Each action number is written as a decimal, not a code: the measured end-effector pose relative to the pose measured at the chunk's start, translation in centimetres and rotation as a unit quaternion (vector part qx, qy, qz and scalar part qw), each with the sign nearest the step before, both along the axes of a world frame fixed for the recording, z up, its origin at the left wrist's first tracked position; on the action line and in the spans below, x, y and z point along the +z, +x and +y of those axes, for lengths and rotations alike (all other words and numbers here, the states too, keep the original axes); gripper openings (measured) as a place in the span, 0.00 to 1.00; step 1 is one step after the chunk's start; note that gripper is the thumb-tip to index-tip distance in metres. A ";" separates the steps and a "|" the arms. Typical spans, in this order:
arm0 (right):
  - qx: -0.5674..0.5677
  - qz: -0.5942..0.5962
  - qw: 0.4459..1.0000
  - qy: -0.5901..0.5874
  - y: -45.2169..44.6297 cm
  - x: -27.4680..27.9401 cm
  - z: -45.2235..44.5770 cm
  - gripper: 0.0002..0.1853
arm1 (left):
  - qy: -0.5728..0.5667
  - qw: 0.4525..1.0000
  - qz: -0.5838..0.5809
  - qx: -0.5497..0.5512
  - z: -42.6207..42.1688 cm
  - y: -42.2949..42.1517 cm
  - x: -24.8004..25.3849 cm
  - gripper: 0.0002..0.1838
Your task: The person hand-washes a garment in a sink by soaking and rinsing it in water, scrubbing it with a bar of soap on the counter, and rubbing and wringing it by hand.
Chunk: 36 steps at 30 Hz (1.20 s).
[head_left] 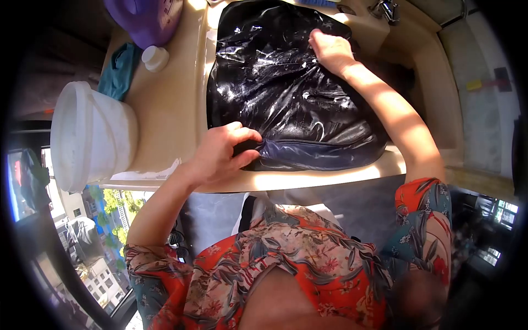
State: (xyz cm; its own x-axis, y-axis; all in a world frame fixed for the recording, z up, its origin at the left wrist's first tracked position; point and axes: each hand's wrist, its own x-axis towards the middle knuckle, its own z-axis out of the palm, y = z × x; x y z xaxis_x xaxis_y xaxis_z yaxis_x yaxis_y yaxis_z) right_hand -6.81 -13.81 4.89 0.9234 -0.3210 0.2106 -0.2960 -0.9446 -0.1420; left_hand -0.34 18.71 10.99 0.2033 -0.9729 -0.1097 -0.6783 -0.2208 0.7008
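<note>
A wet, shiny black garment [275,88] with whitish streaks lies spread over the washing counter. Along its near edge runs a smooth dark blue band [319,154]. My left hand [228,151] pinches the garment between thumb and fingers at the left end of this band. Farther back, my right hand [331,52] is closed over the garment's upper right part, its fingers curled downward. Whatever lies inside the right fingers is hidden.
Left on the beige counter [170,110] are a white bucket [113,132], a teal cloth [118,71], a white cap [155,58] and a purple jug [144,22]. A metal faucet [385,10] stands at the back right, by the basin [434,71]. A blue brush [318,2] shows at the top.
</note>
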 end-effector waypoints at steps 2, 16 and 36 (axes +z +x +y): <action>-0.118 0.014 0.993 -0.001 1.2 -0.3 -1.2 0.12 | -0.109 0.986 0.123 0.039 -1.1 2.1 0.8 0.13; 0.161 -0.115 0.976 0.091 5.1 0.3 10.2 0.08 | -0.099 0.917 -0.361 0.137 -3.4 4.1 -6.8 0.44; 0.037 -0.045 0.992 0.116 14.8 0.6 5.8 0.10 | -0.234 0.958 -0.164 0.038 -1.8 2.1 -4.9 0.02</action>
State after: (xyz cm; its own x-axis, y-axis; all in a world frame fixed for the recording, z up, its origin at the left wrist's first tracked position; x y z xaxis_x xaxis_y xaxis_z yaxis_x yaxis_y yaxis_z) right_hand 7.95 -8.04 5.48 0.9271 -0.3023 0.2216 -0.2030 -0.9020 -0.3811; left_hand 1.75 16.93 6.11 0.2253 -0.8811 0.4158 -0.8732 0.0067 0.4874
